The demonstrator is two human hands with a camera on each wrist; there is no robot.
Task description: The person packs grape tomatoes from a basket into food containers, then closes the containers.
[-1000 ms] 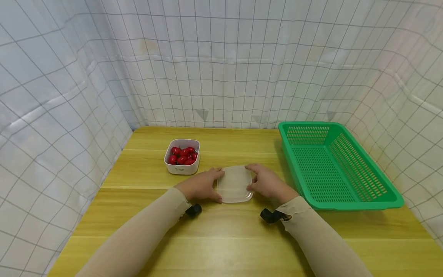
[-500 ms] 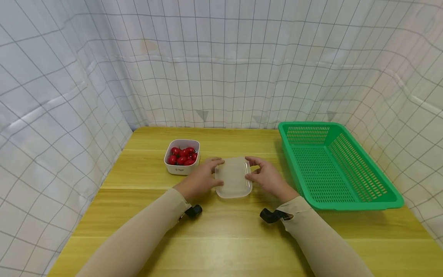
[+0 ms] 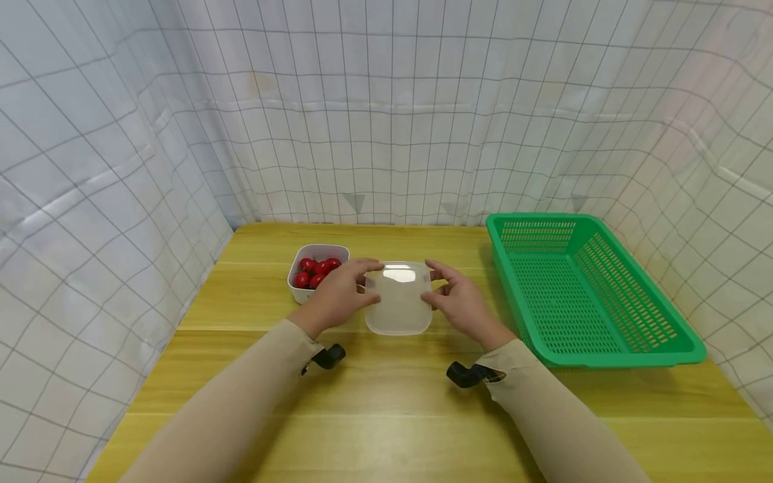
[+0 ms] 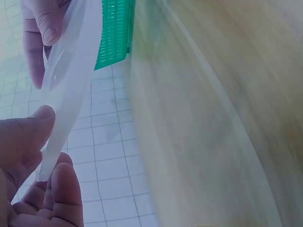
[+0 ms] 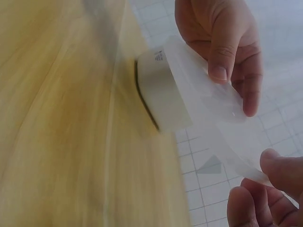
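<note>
A translucent, rounded-square plastic lid [image 3: 398,305] is held up off the table between both hands. My left hand [image 3: 339,290] pinches its left edge, thumb on the upper face and fingers beneath, as the left wrist view shows. On the opposite edge, my right hand [image 3: 461,302] pinches the lid the same way. Just left of the lid stands a white square container [image 3: 300,293] of small red tomatoes [image 3: 306,265], partly hidden behind my left hand. The right wrist view shows the container's side [image 5: 163,94] standing on the table, beyond the lid.
A large green plastic basket [image 3: 610,360] stands on the right of the wooden table [image 3: 392,416]. White curtains with a dark grid [image 3: 398,134] close off the back and both sides. Black wrist cameras [image 3: 465,374] sit at the sleeve cuffs.
The lid was on the table with a hand at each side. Both hands now grip it and have raised it, moving slightly left toward the container. Basket and container stay put.
</note>
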